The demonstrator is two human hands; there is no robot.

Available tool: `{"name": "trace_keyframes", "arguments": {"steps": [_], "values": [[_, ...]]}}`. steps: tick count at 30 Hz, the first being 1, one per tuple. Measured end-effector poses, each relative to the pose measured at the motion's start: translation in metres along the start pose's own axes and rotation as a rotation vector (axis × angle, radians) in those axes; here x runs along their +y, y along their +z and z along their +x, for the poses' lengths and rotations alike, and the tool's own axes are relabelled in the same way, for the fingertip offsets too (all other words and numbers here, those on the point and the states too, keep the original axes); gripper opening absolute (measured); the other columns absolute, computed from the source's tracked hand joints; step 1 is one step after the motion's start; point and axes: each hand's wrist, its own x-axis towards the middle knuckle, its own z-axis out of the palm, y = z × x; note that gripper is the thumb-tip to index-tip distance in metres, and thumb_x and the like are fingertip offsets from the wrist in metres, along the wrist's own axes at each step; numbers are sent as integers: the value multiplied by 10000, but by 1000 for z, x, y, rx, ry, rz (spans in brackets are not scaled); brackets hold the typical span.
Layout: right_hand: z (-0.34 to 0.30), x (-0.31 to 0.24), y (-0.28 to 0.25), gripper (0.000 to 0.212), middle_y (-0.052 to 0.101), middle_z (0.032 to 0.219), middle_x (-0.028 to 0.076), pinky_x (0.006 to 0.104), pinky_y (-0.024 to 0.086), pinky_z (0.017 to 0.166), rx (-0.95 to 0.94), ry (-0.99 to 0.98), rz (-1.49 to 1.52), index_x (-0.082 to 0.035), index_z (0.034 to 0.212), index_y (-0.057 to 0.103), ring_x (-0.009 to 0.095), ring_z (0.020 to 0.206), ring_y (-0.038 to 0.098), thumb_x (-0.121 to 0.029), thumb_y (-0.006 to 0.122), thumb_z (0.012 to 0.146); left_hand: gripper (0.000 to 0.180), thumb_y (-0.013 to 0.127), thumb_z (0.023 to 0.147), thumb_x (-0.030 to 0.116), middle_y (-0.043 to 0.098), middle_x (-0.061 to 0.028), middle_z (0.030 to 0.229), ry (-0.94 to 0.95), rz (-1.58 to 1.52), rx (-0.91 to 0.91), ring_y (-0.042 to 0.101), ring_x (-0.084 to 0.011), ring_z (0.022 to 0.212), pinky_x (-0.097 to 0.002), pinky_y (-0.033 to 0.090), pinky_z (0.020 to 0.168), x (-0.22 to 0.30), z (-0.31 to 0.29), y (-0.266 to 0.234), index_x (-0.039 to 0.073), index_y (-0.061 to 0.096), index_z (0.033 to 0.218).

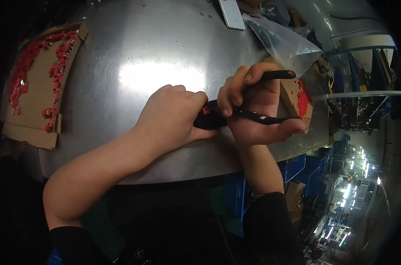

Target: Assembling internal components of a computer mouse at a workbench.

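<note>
Head view: left hand (171,109) wraps the dark end (211,117) of those pliers (253,115) over the counter (121,35), right hand (253,106) holds the spread handles (278,75). Looks stiff, fairly light; I'd grip there.

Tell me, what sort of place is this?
Probably a factory workshop: there is a shiny grey metal worktable, a flat brown cardboard tray holding many small red parts, and rows of bright white lights in the space beyond.
</note>
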Motion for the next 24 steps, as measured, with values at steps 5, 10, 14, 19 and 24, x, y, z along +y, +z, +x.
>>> {"name": "trace_keyframes", "arguments": {"steps": [5, 10, 14, 19, 24], "values": [[3, 1, -2, 1108, 468, 770, 66, 279, 442, 518, 4, 7, 86, -52, 1120, 476, 142, 605, 485, -1052, 536, 647, 469, 884, 725, 455, 707, -118, 771, 0, 5, -38, 682, -344, 777, -454, 543, 748, 0, 4, 0, 53, 661, 819], [3, -3, 6, 1156, 536, 798, 37, 233, 440, 543, 96, 105, 72, -15, 1193, 498, 104, 626, 507, -1051, 477, 682, 483, 886, 725, 490, 705, -103, 812, 100, -109, -54, 673, -330, 800, -442, 539, 730, -18, 5, -2, 79, 700, 898], [10, 3, -18, 1138, 518, 789, 46, 214, 428, 493, -226, -44, -13, -54, 1149, 521, 95, 565, 489, -1084, 338, 699, 514, 885, 721, 521, 698, -90, 809, 90, -76, -83, 664, -323, 800, -440, 534, 724, -15, 6, -4, 88, 713, 940], [1, 1, -17, 1117, 521, 809, 36, 206, 422, 493, -84, 41, -194, -57, 1155, 523, 85, 577, 486, -1070, 361, 713, 474, 902, 713, 443, 702, -84, 819, 85, -128, -85, 638, -317, 799, -432, 525, 732, -11, 5, 0, 90, 708, 964], [-3, -12, -15, 1091, 525, 834, 24, 197, 414, 492, 85, 140, -426, -59, 1163, 525, 74, 593, 483, -1053, 389, 732, 444, 914, 695, 325, 706, -79, 836, 48, -164, 12, 619, -325, 801, -434, 520, 757, 6, 4, 16, 79, 699, 996]]}}
